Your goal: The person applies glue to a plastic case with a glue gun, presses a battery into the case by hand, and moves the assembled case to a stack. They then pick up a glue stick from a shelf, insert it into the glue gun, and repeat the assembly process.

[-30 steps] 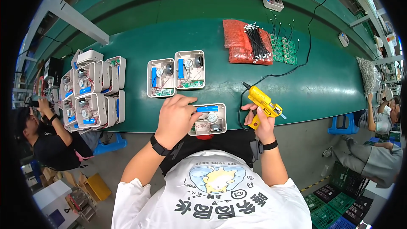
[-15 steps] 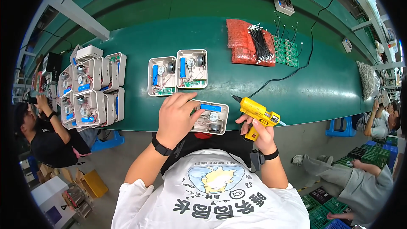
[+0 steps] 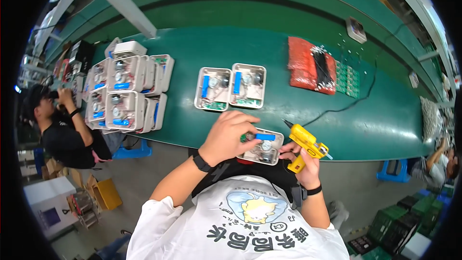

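Head view: from my station I see the left hand (image 3: 231, 135) bent over the left part of an open white case (image 3: 274, 159), its fingers curled down and partly closed. A bit of green shows by the fingertips, but I cannot tell whether they grip it. The right hand (image 3: 304, 162) is wrapped around the handle of a yellow glue gun (image 3: 308, 142), some fingers just beside the case's right side. The gun's dark nozzle tilts up and leftward.

That case sits at the near edge of the green surface (image 3: 365, 130), between the 2 hands. Inside it I make out a blue battery (image 3: 265, 136) along the far side, a pale disc (image 3: 266, 145) and a dark round part (image 3: 265, 155) nearest the body.

Beyond the left hand, 2 similar open cases (image 3: 260, 92) lie side by side, each with 1 blue battery. Farther left is a stack of cases (image 3: 138, 110). Off to the right, a red plastic packet (image 3: 300, 74) carries a bundle of black wires (image 3: 322, 70), with green circuit boards (image 3: 347, 79) just beside it. A black cord (image 3: 332, 111) curves across the surface. Past the left end, I see a person in black (image 3: 65, 137) near a blue stool (image 3: 134, 149).
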Motion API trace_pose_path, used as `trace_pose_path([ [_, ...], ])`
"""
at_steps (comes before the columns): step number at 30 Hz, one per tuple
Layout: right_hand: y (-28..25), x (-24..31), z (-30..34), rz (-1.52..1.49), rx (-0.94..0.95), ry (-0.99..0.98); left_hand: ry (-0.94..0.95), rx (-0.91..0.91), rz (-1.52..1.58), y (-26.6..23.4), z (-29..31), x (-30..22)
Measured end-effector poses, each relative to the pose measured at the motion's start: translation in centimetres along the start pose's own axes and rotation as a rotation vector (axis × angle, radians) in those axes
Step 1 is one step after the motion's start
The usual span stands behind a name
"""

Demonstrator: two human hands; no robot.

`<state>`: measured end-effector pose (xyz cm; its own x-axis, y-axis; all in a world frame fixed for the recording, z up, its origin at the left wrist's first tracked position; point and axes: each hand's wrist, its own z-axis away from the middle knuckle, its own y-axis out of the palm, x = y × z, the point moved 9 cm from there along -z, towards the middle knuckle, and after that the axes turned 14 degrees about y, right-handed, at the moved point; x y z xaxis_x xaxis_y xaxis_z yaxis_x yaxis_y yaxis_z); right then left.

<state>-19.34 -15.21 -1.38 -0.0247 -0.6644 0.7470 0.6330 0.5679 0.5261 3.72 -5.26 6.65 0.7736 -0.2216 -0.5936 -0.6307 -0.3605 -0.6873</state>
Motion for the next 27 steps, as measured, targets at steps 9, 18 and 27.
trace_pose_path([
  [9,-1.6,1.4,1.6,0.125,-0.05,-0.028,-0.167,-0.41,0.328,1.7,3.9,0.5],
  [18,1.3,0.6,1.1,0.704,-0.162,0.293,-0.208,-0.74,0.585,5.8,7.7,4.2],
  [27,5.6,2.5,-0.4,0.967,-0.214,0.033,-0.1,-0.763,0.49,5.6,7.8,3.2],
])
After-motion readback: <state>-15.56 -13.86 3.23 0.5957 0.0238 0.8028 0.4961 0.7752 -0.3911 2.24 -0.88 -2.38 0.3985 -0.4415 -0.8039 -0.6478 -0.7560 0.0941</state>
